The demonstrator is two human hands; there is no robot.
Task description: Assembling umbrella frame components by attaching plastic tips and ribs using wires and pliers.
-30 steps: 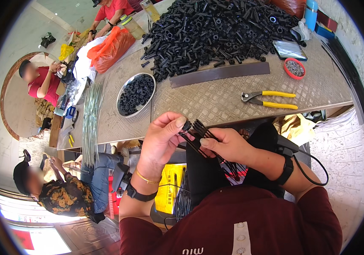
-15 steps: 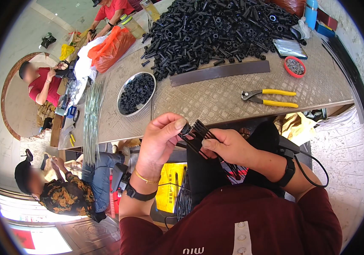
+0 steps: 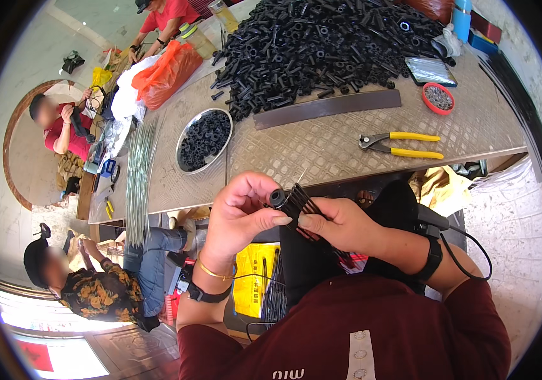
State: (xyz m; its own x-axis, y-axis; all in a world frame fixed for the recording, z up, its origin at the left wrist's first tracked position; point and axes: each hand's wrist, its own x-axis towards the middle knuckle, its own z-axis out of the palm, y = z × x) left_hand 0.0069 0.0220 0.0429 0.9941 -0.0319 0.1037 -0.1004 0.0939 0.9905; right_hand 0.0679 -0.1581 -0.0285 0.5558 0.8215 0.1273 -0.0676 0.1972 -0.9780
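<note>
My left hand (image 3: 239,212) is closed on a round black plastic hub (image 3: 277,197) with a hole in its face, thumb and fingers at its rim. Close beside it, my right hand (image 3: 350,223) grips a bundle of thin black rods (image 3: 306,206) that look like umbrella ribs. The rods' upper ends meet the hub, and their lower ends hang toward my lap. A thin bright wire (image 3: 302,174) sticks up by the hub. Whether each rod is joined to the hub is too small to tell.
Ahead on the table (image 3: 264,155) lie a heap of black plastic tubes (image 3: 321,50), a dark strip (image 3: 328,109), yellow-handled pliers (image 3: 404,144), a red bowl (image 3: 453,104) of small metal bits and a metal dish (image 3: 178,152) of black rings. Long wires (image 3: 138,183) overhang its left edge. Several people work at left.
My left hand has turned the hub so its holed face shows, and its thumb has moved lower. The rod bundle has tilted and gathered closer to the hub. A person at left has raised something dark.
</note>
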